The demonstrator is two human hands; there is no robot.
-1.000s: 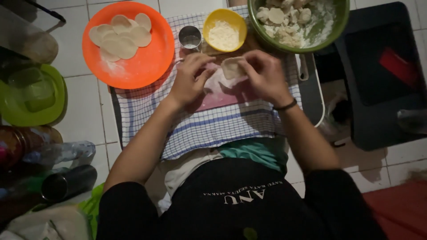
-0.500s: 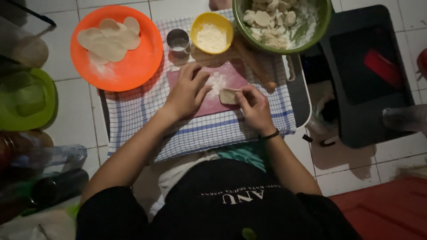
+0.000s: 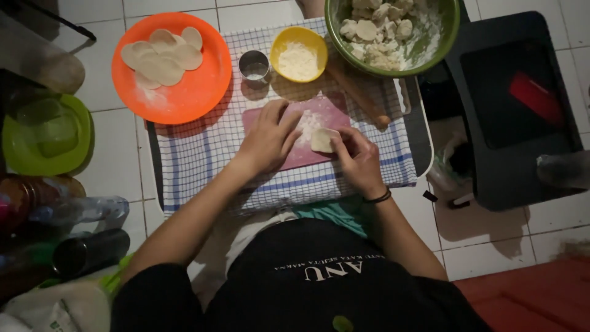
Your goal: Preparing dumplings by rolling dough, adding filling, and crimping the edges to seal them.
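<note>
A small pale dough piece [image 3: 321, 140] lies on a floured pink board [image 3: 310, 160] set on a blue-checked cloth [image 3: 203, 154]. My right hand [image 3: 359, 161] rests at the dough's right side, fingertips touching it. My left hand [image 3: 269, 138] lies flat on the board just left of the dough, fingers spread toward the flour patch. Neither hand lifts anything.
An orange plate [image 3: 184, 98] with flat dough rounds sits at the far left. A metal cup [image 3: 254, 64], a yellow flour bowl [image 3: 299, 54], a wooden rolling pin [image 3: 359, 92] and a green bowl of dough lumps [image 3: 442, 43] line the back. A green plate [image 3: 46, 132] and bottles [image 3: 61, 212] stand on the floor left; a black tray [image 3: 516, 117] lies right.
Both hands came down from holding the dough above the board. The dough now lies on the board, and the left hand has flattened beside it.
</note>
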